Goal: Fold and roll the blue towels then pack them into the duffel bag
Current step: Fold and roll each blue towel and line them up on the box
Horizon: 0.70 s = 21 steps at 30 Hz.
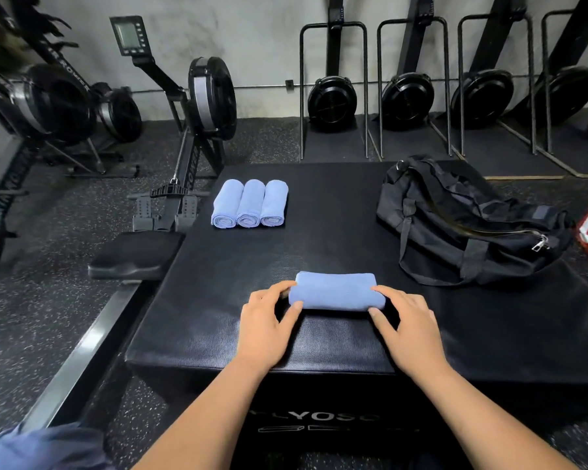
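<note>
Left hand (272, 317) and right hand (408, 321) are curled round the ends of a nearly rolled towel (336, 291) on the box (319, 239). Three rolled towels (250, 205) are set behind; the duffel bag (465, 222) is judged not yet packed.

Soft cloth towel (336, 290), matt box (218, 334)

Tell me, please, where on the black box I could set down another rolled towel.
Bare top of the box runs between the three rolled towels and the duffel bag, and from those rolls toward the fourth towel gripped by the left hand and right hand. The far-left corner and the right side are crowded.
</note>
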{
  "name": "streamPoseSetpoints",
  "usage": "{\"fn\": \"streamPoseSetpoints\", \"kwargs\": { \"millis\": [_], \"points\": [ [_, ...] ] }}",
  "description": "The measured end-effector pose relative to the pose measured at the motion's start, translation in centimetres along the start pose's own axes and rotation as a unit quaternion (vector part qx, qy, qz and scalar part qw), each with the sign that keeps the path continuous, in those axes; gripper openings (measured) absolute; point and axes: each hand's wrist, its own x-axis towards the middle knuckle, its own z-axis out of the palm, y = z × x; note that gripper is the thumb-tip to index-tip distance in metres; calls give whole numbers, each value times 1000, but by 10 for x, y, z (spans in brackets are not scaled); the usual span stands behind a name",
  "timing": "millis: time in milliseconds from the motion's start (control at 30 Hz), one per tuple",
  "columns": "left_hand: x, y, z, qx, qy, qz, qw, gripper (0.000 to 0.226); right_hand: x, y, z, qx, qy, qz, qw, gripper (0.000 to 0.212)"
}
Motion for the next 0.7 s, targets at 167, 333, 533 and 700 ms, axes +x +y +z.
{"fn": "streamPoseSetpoints", "kwargs": {
  "millis": [167,333,533,700],
  "points": [
    [-2,0,-5,-32,0,3,999,35,0,6,-2,57,-5,24,998,22],
    [-6,2,-6,-20,1,9,1000,36,3,8,-4,76,-43,54,995,7],
    [17,34,-12,128,14,-40,991,37,20,-4,-11,69,-47,57,995,30],
    [26,64,-12,209,37,5,977,8,34,-16,-22,40,-80,-25,996,27]
  ]
}}
